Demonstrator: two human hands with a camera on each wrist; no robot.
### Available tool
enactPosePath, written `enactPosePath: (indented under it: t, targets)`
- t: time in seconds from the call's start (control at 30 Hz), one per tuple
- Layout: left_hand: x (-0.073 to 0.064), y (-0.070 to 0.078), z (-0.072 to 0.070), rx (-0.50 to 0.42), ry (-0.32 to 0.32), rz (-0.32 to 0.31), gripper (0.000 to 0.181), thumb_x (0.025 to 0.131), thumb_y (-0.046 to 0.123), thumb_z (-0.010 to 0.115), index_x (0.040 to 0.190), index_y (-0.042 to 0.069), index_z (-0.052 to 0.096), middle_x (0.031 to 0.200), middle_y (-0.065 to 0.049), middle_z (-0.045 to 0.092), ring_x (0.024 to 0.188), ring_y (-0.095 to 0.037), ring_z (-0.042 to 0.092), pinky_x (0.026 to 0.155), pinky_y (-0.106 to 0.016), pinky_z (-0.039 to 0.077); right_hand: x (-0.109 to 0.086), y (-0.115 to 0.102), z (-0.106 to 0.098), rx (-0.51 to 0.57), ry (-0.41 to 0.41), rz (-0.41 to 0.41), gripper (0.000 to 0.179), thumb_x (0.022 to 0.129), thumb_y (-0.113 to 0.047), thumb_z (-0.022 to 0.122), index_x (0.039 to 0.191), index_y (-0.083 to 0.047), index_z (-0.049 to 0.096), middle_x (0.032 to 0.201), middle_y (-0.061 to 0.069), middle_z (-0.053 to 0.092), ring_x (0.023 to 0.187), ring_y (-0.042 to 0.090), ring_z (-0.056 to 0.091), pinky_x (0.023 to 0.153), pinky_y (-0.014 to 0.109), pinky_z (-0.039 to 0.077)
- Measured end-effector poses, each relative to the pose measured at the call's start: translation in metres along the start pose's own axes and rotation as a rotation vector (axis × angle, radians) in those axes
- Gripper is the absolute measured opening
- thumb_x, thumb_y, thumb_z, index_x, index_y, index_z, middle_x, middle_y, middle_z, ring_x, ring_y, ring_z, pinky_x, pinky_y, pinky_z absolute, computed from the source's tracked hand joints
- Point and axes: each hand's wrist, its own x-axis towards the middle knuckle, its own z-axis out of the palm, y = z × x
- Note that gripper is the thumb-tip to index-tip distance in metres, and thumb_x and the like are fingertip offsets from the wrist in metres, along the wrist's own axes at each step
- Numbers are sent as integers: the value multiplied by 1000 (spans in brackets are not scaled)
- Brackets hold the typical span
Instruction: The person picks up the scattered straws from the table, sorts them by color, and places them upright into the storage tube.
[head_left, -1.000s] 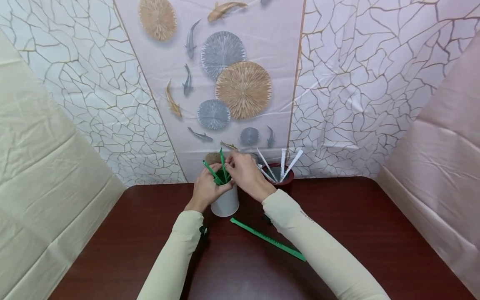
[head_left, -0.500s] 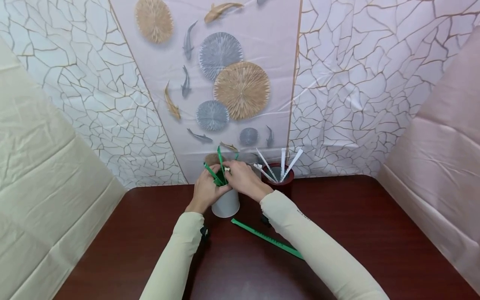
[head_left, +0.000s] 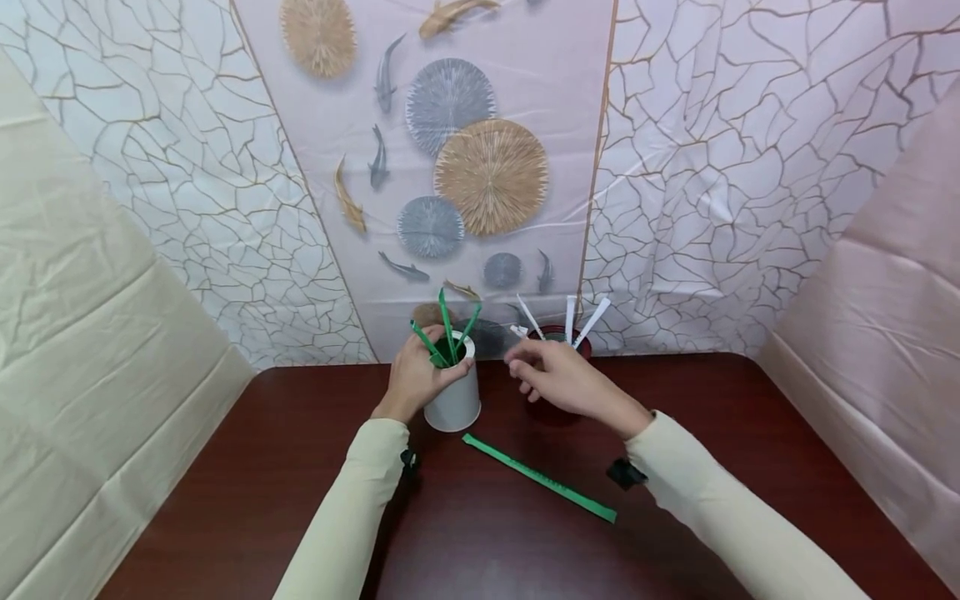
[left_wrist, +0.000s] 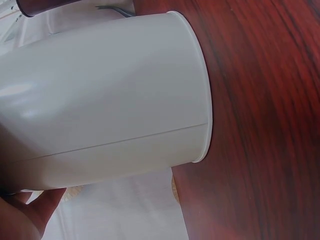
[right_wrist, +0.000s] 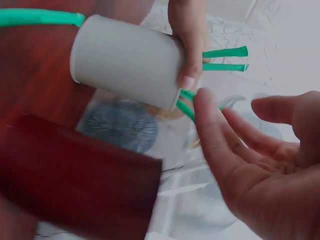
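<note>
My left hand (head_left: 415, 379) grips the upper part of a white can (head_left: 453, 406), its thumb across the front below the rim. Several slim green strips (head_left: 445, 315) stand in the can and lean different ways. In the left wrist view, the can's smooth side (left_wrist: 115, 85) fills much of the frame, its base at the wood. My right hand (head_left: 558, 379) holds nothing and hovers right of the can, overlapping a dark red cup (right_wrist: 85, 175). Its fingers are loosely bent and apart in the right wrist view. White strips (head_left: 592, 321) rise from the red cup.
One long green strip (head_left: 540, 478) with dark print lies slantwise on the dark reddish wood table (head_left: 480, 550), in front of the can. Patterned cloth (head_left: 487, 175) hangs right behind the table's back edge, with pale cloth (head_left: 97, 350) at both sides.
My right hand has let go of a green strip, which now leans in the can, and has moved right toward the red cup. My left hand stays on the can.
</note>
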Motion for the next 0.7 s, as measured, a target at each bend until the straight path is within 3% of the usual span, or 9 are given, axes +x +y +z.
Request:
enactPosePath:
  t: [0.17,0.37,0.7]
  targets:
    - [0,1,0,-1,11,14,72,88,52,77,139,2,67,141,-19,63,127,-40,62,99,-62,53,-21,34,4,23,-55,43,18,107,-9,58,117,-1,70,98,6,71,81,18,68,73,33,60]
    - [-1,0,0,11,25,27,70,87,52,78,135,2,69,138,-19,66,125,-39,63,97,-61,54,-31,69,40,-60,-117,59,16,100,-11,68,113,-2,71,94,2,74,77,10,63,69,29,52]
    - [-1,3,1,-3,30,41,70,87,50,77,137,1,68,140,-21,64,126,-42,62,97,-63,54,-31,78,80,-248,-163,60,15,92,-14,82,97,-7,69,79,-1,60,69,12,53,64,30,47]
